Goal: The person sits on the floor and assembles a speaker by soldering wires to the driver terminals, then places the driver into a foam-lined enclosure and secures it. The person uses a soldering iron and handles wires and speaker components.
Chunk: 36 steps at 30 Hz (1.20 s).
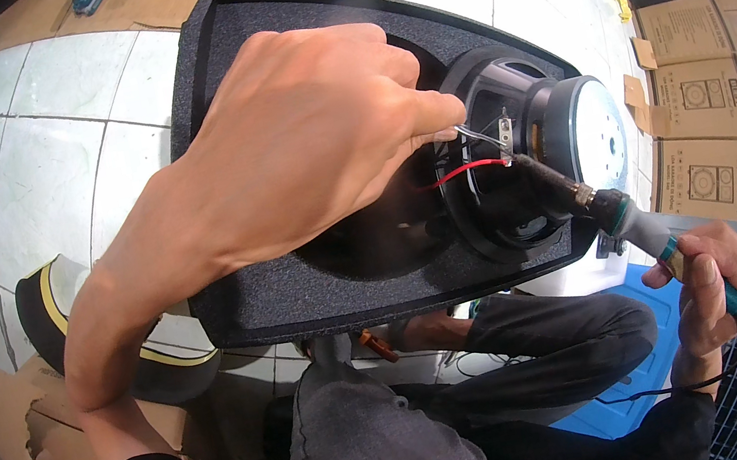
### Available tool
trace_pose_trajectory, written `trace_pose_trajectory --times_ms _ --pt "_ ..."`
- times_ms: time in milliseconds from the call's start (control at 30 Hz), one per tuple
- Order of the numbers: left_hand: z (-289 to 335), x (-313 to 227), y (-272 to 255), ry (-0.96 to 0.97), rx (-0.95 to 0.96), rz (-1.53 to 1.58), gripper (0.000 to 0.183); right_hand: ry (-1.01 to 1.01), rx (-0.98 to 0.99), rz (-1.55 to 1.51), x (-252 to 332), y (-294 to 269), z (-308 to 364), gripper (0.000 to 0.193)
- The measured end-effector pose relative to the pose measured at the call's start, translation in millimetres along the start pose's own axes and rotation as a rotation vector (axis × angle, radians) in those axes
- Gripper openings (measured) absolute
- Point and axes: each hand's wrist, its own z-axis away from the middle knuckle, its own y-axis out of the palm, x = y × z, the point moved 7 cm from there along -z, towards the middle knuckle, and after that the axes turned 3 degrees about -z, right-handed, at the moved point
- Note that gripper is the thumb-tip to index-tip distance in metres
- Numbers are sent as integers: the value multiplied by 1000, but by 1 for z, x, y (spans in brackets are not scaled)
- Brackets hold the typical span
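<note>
Grey wire (481,137) pinched in left hand (312,132) fingers; terminal (505,133) on speaker (595,126) lies toward 4 o'clock, close by. Right hand (717,277), farther off, fingers wrapped around iron (628,219), long axis 10:30 to 4:30; tip (524,163) contact hard to tell.

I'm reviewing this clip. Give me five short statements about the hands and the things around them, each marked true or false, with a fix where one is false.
1. The right hand grips a soldering iron by its handle. True.
2. The left hand is empty. False: its fingertips pinch a thin pale wire.
3. A red wire runs to the terminal strip on the speaker driver. True.
4. The driver's magnet is hidden inside the cabinet. False: the round magnet shows outside the black cabinet.
5. Cardboard boxes are stacked at the right of the view. True.
</note>
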Motion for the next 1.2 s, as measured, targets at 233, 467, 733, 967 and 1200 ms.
trace_pose_trajectory --times_ms 233,467,733,967,1200 --pt "0 0 2 1 10 20 16 10 -21 54 2 1 1 35" --pt "0 -1 4 10 17 5 16 6 -21 38 1 3 -1 34" --pt "1 -1 4 20 12 13 16 -8 2 28 2 5 -2 31" --pt "1 0 2 -6 -7 -1 16 -66 116 77 14 4 -12 27" --pt "2 13 -15 -131 -189 33 17 -1 92 93 18 0 -25 27"
